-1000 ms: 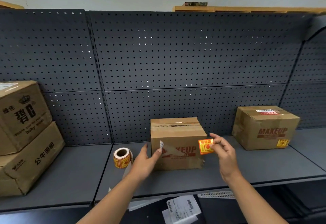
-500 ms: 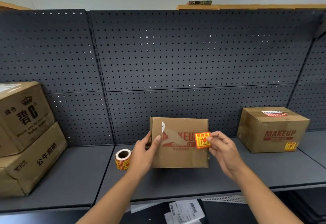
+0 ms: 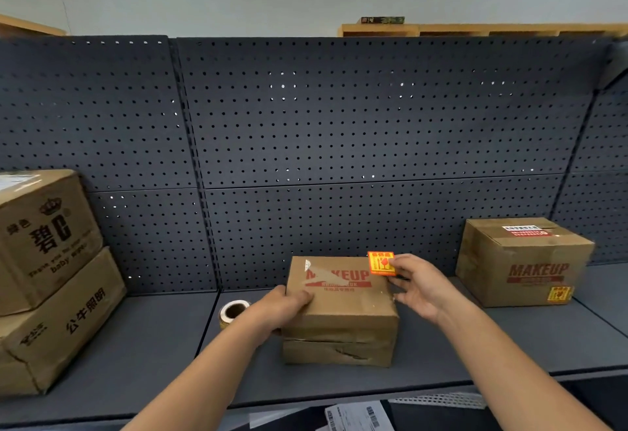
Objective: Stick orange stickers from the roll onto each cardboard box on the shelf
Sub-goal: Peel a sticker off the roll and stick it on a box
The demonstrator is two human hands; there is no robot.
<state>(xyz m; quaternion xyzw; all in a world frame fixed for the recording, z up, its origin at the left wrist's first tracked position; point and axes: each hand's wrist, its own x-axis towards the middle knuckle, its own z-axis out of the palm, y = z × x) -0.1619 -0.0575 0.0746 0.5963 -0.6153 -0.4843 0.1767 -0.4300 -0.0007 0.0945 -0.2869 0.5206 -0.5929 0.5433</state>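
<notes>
Orange sticker pinched between thumb and fingertips of the right hand, held at the upper right corner of the printed face of the middle box; cannot tell whether it touches the cardboard. Left hand grips that box's left edge, fingers curled over onto the printed face. Hands apart, one on either side of the box. Middle box sits on the shelf: brown cardboard, red MAKEUP lettering turned up toward the camera, a pale torn patch across the first letters, near side creased and split along a seam. Roll of stickers stands just left of the box, partly hidden behind the left hand, core hole visible. Right box well apart along the same shelf, same MAKEUP print on its front, a second sticker in orange at the lower right corner of that face, white-and-red label on top. Far left: two larger boxes stacked, upper left box with dark characters and a crown mark resting on lower left box, also printed. Dark grey pegboard backs the whole shelf. Papers with barcodes show below the shelf's front lip.
</notes>
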